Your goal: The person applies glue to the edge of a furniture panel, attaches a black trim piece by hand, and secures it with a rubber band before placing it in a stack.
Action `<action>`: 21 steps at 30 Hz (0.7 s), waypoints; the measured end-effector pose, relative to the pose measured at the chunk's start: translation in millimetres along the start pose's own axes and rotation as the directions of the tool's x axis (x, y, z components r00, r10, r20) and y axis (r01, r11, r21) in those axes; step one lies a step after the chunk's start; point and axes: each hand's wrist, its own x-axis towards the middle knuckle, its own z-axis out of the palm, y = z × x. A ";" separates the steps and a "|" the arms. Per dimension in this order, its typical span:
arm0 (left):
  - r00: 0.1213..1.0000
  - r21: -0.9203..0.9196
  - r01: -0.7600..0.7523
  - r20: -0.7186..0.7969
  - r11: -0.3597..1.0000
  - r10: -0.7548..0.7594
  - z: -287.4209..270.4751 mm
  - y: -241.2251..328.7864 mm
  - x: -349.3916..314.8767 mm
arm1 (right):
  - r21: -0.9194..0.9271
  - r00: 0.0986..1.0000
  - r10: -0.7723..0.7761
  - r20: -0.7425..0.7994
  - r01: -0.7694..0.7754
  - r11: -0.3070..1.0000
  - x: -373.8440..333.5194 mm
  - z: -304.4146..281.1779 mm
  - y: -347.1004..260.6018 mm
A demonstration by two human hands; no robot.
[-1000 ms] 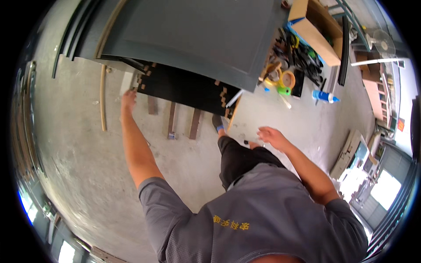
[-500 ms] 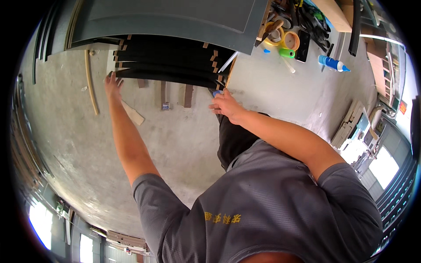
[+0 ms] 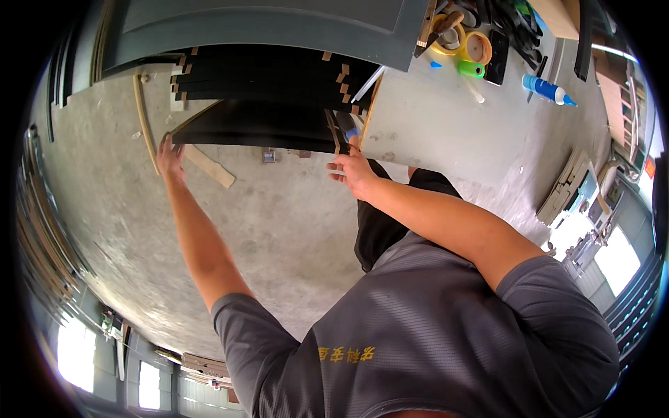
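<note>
A long black panel [image 3: 258,125] is tilted out at the near side of a stack of black panels [image 3: 265,78]. My left hand [image 3: 171,161] is closed on its near left corner. At its near right corner, my right hand [image 3: 354,173] grips with thumb and finger; its other fingers are loosely curled. Something blue covers part of a right-hand digit, and what it is I cannot make out. Small brown blocks show at the ends of the stacked panels. Above the stack lies a large grey door-like panel [image 3: 258,31], hiding its far part.
On the pale surface at right are yellow tape rolls [image 3: 477,47], a green roll [image 3: 471,69], a black phone [image 3: 497,57] and a blue-and-white glue bottle [image 3: 545,89]. Wood strips [image 3: 145,125] and a flat wooden piece [image 3: 211,167] lie on the floor at left.
Both hands have drawn the near black panel toward me, away from the stack. It now tilts, showing more of its broad face and covering the floor blocks.
</note>
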 end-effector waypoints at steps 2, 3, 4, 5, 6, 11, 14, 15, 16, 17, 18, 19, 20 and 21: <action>1.000 0.034 -0.019 -0.023 0.999 0.020 0.7 -2.3 1.4 | -0.058 0.999 -0.024 -0.022 0.023 0.998 3.7 -0.7 6.9; 0.998 0.057 -0.041 -0.036 0.998 0.043 1.3 -3.9 1.9 | -0.099 0.998 -0.034 -0.045 0.030 0.995 5.4 -0.9 10.1; 0.996 0.081 -0.063 -0.050 0.995 0.067 1.9 -5.2 2.8 | -0.133 0.997 -0.075 -0.032 0.070 0.989 7.5 -1.6 12.4; 0.993 0.135 -0.099 -0.054 0.986 0.107 4.1 -5.8 5.5 | -0.172 0.993 -0.113 -0.028 0.107 0.979 9.6 -2.5 14.8; 0.987 0.189 -0.134 -0.057 0.973 0.147 7.3 -5.9 9.1 | -0.211 0.988 -0.151 -0.023 0.143 0.967 11.9 -3.7 17.8; 0.895 0.909 -0.114 -0.082 0.402 0.439 17.9 2.8 21.0 | -0.370 0.953 -0.285 -0.105 0.229 0.900 38.4 -9.6 37.3; 0.860 0.936 -0.032 -0.153 0.351 0.486 30.6 0.3 15.3 | -0.579 0.830 -0.523 -0.192 0.334 0.744 50.6 -1.4 47.3; 0.842 0.932 -0.027 -0.173 0.360 0.511 35.4 0.3 12.1 | -0.637 0.789 -0.557 -0.261 0.293 0.713 50.8 2.5 46.1; 0.823 0.929 -0.022 -0.192 0.368 0.534 40.2 0.5 8.5 | -0.588 0.806 -0.547 -0.226 0.335 0.736 47.6 3.2 43.0; 0.828 0.926 -0.008 -0.206 0.378 0.521 44.1 2.3 5.2 | -0.524 0.849 -0.475 -0.230 0.304 0.796 41.4 2.0 39.7; 0.834 0.921 0.007 -0.220 0.388 0.507 47.3 5.4 2.3 | -0.447 0.873 -0.447 -0.194 0.327 0.832 35.4 1.8 36.6; 0.831 0.919 0.013 -0.229 0.394 0.506 51.1 7.8 -0.3 | -0.452 0.890 -0.407 -0.204 0.283 0.846 32.5 3.5 32.5; 0.826 0.913 0.033 -0.254 0.406 0.504 55.6 9.5 -2.7 | -0.446 0.891 -0.417 -0.180 0.303 0.842 32.0 5.4 27.6; 0.813 0.911 0.043 -0.270 0.410 0.515 59.3 11.1 -4.2 | -0.435 0.897 -0.410 -0.166 0.307 0.847 32.1 7.0 24.1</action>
